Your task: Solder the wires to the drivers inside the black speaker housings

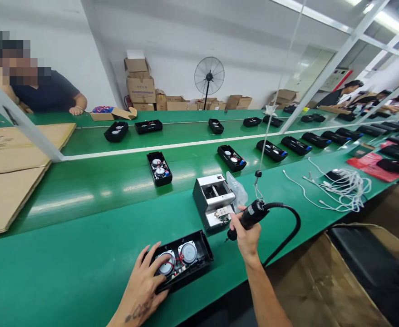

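Observation:
My left hand [148, 275] grips the left end of a black speaker housing [189, 273], its fingers reaching over the edge and the thumb at the near side. Two round speaker drivers with red wires sit inside this housing. Up and to the right, my right hand [246, 236] is closed around a black electric screwdriver [253, 214], which hangs from a cord and has a thick black cable. Its tip points down and left, apart from the housing. Just behind the hands stands a screw feeder [215, 200], black with a silver top.
Several open speaker housings [159, 168] line the green conveyor behind the bench. White cables [347, 188] and red plastic [372, 164] lie to the right. Flat cardboard [12, 172] is at the left. Across the conveyor a person [49, 91] rests a hand on the table.

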A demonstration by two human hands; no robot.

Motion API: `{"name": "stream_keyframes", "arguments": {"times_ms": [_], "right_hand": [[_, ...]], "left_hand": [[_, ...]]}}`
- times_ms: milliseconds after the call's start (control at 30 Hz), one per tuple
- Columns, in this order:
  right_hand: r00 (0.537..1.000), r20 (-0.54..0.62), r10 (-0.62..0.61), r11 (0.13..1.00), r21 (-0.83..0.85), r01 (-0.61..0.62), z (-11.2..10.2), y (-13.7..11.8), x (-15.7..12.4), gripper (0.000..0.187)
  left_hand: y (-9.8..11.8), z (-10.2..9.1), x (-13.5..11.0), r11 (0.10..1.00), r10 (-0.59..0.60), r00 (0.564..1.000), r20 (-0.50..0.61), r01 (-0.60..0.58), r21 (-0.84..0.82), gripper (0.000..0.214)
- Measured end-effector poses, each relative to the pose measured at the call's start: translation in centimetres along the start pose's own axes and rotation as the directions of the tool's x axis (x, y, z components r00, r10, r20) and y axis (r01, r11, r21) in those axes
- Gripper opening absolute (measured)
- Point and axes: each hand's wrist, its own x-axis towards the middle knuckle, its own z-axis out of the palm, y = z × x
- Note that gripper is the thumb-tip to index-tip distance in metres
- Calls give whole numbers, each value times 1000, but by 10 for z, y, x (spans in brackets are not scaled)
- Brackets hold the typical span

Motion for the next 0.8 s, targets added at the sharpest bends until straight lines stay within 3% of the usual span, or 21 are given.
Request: {"name": "stream_keyframes", "arguments": {"times_ms": [400,667,800], "right_hand": [[998,67,1,998,-68,4,-4,-2,5,50],[990,132,-48,996,-68,58,-13,9,0,42],[983,185,-15,994,-106,35,-18,18,0,48]], "left_hand": [[-2,2,-6,998,-40,999,26,41,-53,20],[-2,2,-3,996,-48,999,20,49,-72,24],[-2,3,-4,996,-45,999,20,47,-75,24]]}}
